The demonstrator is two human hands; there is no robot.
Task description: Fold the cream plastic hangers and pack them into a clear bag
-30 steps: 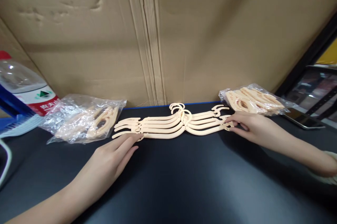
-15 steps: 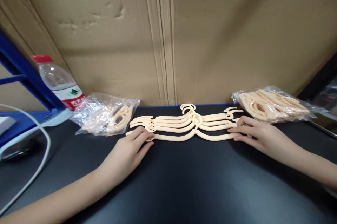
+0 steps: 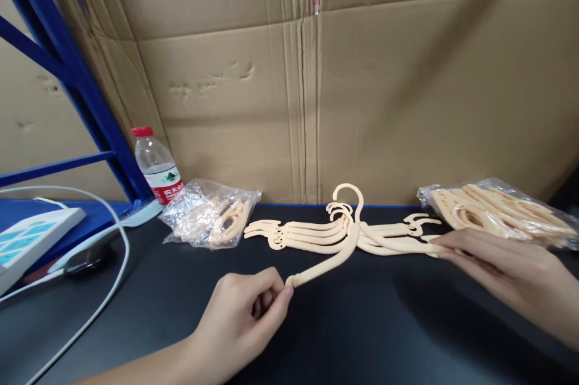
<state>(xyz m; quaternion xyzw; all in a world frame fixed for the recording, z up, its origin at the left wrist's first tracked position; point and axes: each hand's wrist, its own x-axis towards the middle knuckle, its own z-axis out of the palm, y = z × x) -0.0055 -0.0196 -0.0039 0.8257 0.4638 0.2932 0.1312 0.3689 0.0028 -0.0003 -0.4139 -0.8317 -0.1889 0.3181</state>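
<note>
A cream-coloured clothes hanger (image 3: 328, 264) is lifted at its left end, its hook standing up. My left hand (image 3: 246, 309) pinches the tip of its left arm between thumb and fingers. On the other side, my right hand (image 3: 506, 267) is closed around the hanger's right end, which its fingers partly cover. Behind it, several matching hangers (image 3: 312, 234) lie stacked on the black table, their small hooks overlapping in the middle.
Clear plastic bags with more cream pieces lie at left (image 3: 212, 213) and right (image 3: 502, 213). A red-capped water bottle (image 3: 158, 171) stands by a blue metal frame (image 3: 85, 89). A white cable (image 3: 122, 252) curves along the left. Cardboard (image 3: 235, 83) walls the back.
My left hand has drawn the front hanger's left end toward me and away from the stack, and its hook has risen. My right hand still holds the right end. The camera view has shifted.
</note>
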